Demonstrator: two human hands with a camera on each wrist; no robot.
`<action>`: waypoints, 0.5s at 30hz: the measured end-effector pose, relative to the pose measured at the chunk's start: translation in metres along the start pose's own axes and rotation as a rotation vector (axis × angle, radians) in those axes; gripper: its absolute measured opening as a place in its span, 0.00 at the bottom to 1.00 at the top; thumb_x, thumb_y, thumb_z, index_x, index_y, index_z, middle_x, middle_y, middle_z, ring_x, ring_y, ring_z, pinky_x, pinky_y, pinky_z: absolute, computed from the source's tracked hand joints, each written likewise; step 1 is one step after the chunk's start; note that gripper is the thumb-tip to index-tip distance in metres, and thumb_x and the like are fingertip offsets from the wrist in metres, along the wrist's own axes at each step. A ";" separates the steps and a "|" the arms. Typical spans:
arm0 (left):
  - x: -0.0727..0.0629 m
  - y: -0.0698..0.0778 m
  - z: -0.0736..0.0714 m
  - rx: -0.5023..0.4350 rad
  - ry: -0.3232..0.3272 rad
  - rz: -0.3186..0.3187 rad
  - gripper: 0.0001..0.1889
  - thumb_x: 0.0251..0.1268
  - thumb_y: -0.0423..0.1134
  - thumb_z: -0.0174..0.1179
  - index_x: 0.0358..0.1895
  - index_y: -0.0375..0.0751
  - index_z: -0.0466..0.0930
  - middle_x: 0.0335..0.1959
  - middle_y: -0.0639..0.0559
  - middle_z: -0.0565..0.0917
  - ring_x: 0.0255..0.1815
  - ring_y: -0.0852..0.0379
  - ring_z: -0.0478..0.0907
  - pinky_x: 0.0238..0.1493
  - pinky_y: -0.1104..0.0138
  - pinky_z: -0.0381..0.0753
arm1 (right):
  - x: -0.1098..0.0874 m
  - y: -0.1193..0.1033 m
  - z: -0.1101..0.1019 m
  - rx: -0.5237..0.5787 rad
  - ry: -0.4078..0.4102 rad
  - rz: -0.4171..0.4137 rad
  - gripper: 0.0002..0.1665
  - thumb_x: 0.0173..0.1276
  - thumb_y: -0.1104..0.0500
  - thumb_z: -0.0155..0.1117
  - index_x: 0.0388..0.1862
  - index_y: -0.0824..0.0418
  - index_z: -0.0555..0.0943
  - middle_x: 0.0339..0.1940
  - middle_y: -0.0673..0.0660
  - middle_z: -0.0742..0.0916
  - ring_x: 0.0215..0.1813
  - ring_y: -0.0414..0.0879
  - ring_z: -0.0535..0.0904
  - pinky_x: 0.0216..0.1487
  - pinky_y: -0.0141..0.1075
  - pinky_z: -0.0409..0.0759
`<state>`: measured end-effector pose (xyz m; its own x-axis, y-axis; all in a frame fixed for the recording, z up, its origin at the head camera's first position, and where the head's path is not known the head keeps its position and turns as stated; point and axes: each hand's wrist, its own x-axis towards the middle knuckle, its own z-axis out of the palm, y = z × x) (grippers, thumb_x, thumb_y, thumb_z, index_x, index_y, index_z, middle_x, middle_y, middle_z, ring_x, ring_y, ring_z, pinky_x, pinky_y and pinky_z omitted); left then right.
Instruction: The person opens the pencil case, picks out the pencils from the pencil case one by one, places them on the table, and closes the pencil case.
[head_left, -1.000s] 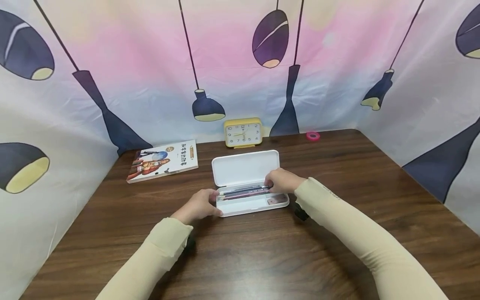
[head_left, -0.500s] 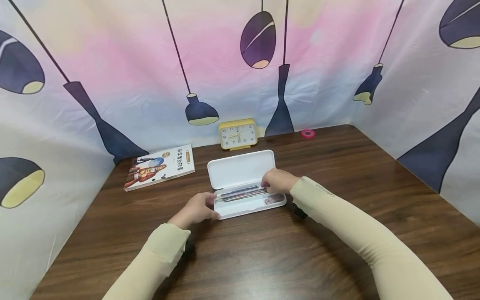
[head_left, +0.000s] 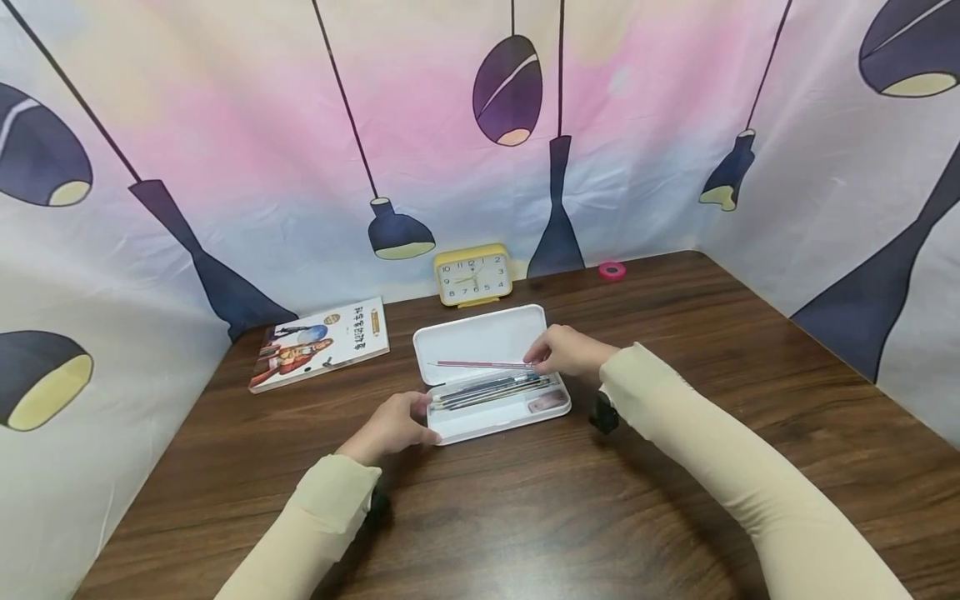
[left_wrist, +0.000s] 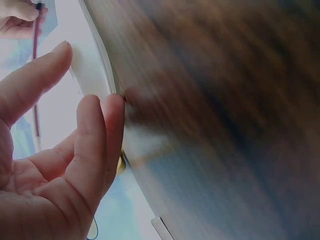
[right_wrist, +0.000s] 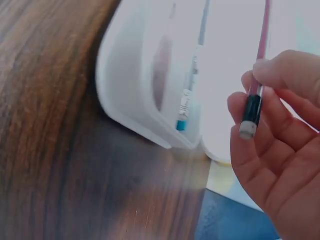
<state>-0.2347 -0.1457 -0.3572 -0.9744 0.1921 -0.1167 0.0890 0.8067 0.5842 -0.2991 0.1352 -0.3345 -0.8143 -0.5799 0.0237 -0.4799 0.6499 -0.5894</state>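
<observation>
A white pencil case [head_left: 480,423] lies with its lid [head_left: 480,340] raised on the wooden table. My left hand [head_left: 393,423] holds its left end, thumb at the front corner and fingers at the back one. Over the case, my right hand [head_left: 566,350] pinches a red pencil [head_left: 480,364] near its eraser end. In the right wrist view that pencil [right_wrist: 254,102] shows a black band and a whitish eraser. Several other pencils [head_left: 487,392] lie along the back of the case, and a pinkish eraser-like block [head_left: 547,401] sits at its right front.
Behind the case, a yellow alarm clock [head_left: 474,277] stands by the patterned cloth backdrop [head_left: 637,108]. A book [head_left: 322,343] lies at the back left. At the back right edge of the table [head_left: 525,517] sits a pink ring, like a tape roll [head_left: 612,271].
My right hand has lifted the red pencil out of the case, up in front of the lid. The left hand stays at the case's left end. The head view has shifted slightly.
</observation>
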 end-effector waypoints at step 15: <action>-0.001 0.000 0.000 -0.017 -0.001 0.010 0.31 0.36 0.33 0.70 0.50 0.31 0.71 0.37 0.46 0.78 0.36 0.53 0.72 0.39 0.61 0.71 | -0.027 0.018 -0.018 0.284 0.078 0.111 0.16 0.55 0.65 0.61 0.44 0.69 0.78 0.37 0.58 0.82 0.33 0.43 0.76 0.35 0.35 0.76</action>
<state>-0.2333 -0.1458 -0.3569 -0.9734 0.2003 -0.1114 0.0951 0.7953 0.5987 -0.2915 0.1715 -0.3315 -0.8847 -0.4662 0.0018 -0.2850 0.5378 -0.7934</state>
